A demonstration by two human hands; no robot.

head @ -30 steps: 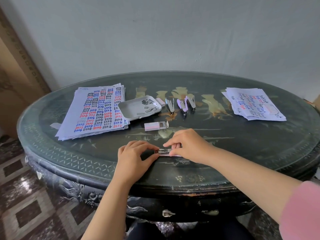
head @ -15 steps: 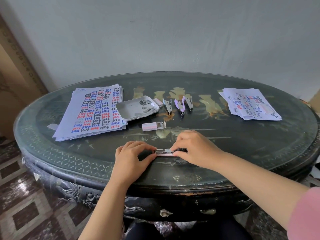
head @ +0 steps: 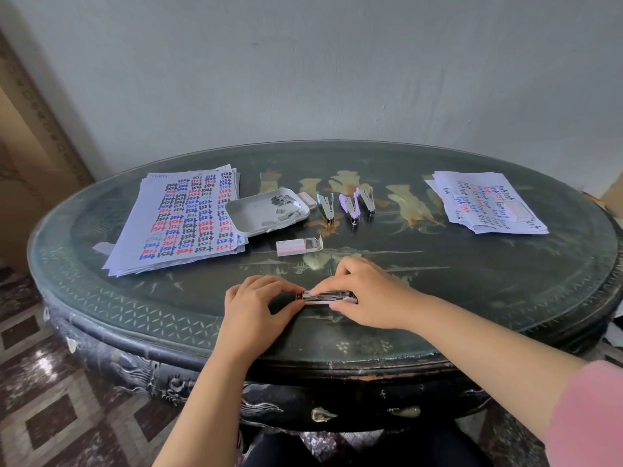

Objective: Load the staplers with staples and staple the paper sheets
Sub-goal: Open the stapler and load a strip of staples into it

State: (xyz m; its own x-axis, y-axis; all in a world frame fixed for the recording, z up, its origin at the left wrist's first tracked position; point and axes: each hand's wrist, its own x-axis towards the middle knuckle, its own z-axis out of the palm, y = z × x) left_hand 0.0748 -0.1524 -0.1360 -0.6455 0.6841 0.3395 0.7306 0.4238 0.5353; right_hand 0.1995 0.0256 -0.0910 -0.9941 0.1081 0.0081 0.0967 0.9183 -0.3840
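The stapler [head: 326, 295] lies flat on the table [head: 472, 298] near its front edge. The left hand [head: 258, 306] pinches its left end, bracing it. The right hand [head: 362, 291] curls over the body, fingertips pressing the top, probably seating staples.

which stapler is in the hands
The stapler at the near edge, between left hand and right hand; the other three sit untouched by the tray.

On my feed, a plain grey-blue wall [head: 337, 62] stands behind a dark oval tabletop [head: 472, 281] painted with gold motifs, over a carved apron [head: 151, 375]. The floor [head: 50, 416] is glossy brown-and-cream diamond tile. Light is soft and even.
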